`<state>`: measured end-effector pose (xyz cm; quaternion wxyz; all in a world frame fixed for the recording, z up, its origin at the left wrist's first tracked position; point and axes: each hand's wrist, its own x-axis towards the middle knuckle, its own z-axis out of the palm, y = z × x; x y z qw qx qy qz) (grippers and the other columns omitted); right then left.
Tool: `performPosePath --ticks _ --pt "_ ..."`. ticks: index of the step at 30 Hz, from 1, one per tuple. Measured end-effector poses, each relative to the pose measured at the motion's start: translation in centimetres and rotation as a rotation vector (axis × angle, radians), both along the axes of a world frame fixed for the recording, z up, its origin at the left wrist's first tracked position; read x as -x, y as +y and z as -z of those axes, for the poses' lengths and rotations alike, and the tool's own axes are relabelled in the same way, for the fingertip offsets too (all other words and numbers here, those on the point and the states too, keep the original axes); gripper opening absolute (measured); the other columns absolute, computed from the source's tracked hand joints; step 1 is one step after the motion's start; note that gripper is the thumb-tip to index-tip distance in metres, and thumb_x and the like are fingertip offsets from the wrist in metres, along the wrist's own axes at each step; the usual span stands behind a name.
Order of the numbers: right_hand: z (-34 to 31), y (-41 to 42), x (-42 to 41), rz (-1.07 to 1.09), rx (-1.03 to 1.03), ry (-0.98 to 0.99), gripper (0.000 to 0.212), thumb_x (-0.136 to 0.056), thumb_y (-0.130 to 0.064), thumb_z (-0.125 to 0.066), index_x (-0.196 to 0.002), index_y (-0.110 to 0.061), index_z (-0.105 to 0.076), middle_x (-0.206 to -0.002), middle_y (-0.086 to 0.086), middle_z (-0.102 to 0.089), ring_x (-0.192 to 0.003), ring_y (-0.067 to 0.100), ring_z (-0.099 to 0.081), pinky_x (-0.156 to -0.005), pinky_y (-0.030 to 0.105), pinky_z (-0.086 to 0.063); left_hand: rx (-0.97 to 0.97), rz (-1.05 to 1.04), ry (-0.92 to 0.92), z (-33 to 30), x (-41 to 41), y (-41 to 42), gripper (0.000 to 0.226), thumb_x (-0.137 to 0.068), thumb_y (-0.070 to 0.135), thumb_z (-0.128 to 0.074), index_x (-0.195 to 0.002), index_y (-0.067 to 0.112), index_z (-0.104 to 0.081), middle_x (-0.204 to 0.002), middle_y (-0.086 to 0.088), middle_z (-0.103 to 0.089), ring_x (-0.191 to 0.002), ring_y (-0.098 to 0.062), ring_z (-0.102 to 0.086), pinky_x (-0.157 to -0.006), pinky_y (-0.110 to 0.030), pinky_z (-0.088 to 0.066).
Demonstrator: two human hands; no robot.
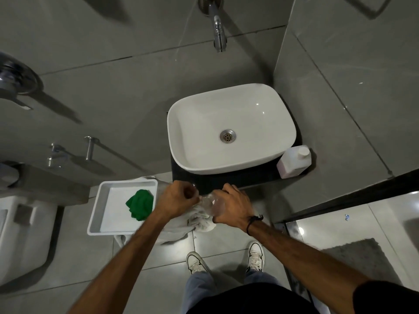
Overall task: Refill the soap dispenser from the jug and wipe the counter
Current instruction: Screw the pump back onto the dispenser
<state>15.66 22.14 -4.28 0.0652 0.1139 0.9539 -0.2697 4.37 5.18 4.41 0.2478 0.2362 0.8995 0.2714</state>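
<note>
My right hand (234, 207) grips a clear plastic soap dispenser bottle (212, 203), held in front of the dark counter (226, 180). My left hand (178, 199) is closed at the bottle's top end; what it pinches there is hidden. The white jug (294, 162), with pinkish liquid and a white cap, stands on the counter's right end beside the white basin (231, 128). A green cloth (139, 203) lies in a white tray (99, 207) to the left. A grey-white towel (199, 219) is bunched under my hands.
A chrome tap (218, 30) juts from the grey tiled wall above the basin. A toilet (20, 234) stands at the far left, a glass partition edge (340, 198) and a grey mat (362, 257) on the right. My feet are on the tiled floor below.
</note>
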Motion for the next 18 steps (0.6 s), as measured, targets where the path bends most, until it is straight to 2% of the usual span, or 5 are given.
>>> performPosePath --ticks 4,8,11,15,18 --pt "0.1 -1.6 0.7 0.055 0.025 0.001 0.07 -0.05 -0.058 -0.079 -0.112 -0.031 -0.061 -0.1 -0.008 -0.05 -0.093 0.015 -0.053 -0.08 0.033 -0.049 -0.079 0.268 0.148 -0.7 0.8 -1.2 0.021 -0.078 0.005 -0.076 -0.096 0.015 -0.08 -0.088 0.004 -0.076 -0.072 -0.007 -0.067 -0.07 -0.023 -0.057" --pt "0.2 -3.2 1.5 0.075 0.035 -0.004 0.07 -0.049 -0.058 -0.079 -0.111 -0.029 -0.064 -0.099 -0.008 -0.051 -0.094 0.016 -0.054 -0.08 0.033 -0.051 -0.086 0.348 0.149 -0.4 2.4 -3.0 0.028 -0.075 0.002 -0.08 -0.098 0.016 -0.079 -0.09 0.005 -0.074 -0.07 0.001 -0.059 -0.067 -0.007 -0.047" --pt "0.4 -4.3 2.0 0.097 0.038 -0.003 0.069 -0.049 -0.058 -0.08 -0.109 -0.027 -0.064 -0.099 -0.007 -0.051 -0.092 0.015 -0.054 -0.078 0.033 -0.052 -0.109 0.378 0.148 0.1 3.2 -4.0 0.025 -0.076 0.002 -0.082 -0.098 0.016 -0.079 -0.094 0.005 -0.075 -0.076 -0.001 -0.064 -0.069 -0.008 -0.049" --pt "0.8 -5.7 2.6 0.125 0.027 0.02 0.071 -0.05 -0.059 -0.08 -0.112 -0.028 -0.064 -0.101 -0.007 -0.054 -0.093 0.016 -0.056 -0.077 0.033 -0.052 -0.15 0.391 0.152 0.7 4.4 -5.0 0.024 -0.077 0.006 -0.084 -0.099 0.015 -0.08 -0.1 0.004 -0.076 -0.084 -0.009 -0.07 -0.074 -0.024 -0.058" --pt "1.1 -6.7 3.2 0.242 0.051 0.091 0.072 -0.053 -0.058 -0.079 -0.117 -0.031 -0.063 -0.102 -0.008 -0.06 -0.094 0.017 -0.058 -0.078 0.035 -0.053 -0.145 0.274 0.102 1.9 5.0 -5.8 0.045 -0.078 0.015 -0.087 -0.12 0.019 -0.073 -0.109 0.003 -0.072 -0.087 -0.007 -0.069 -0.076 -0.019 -0.058"
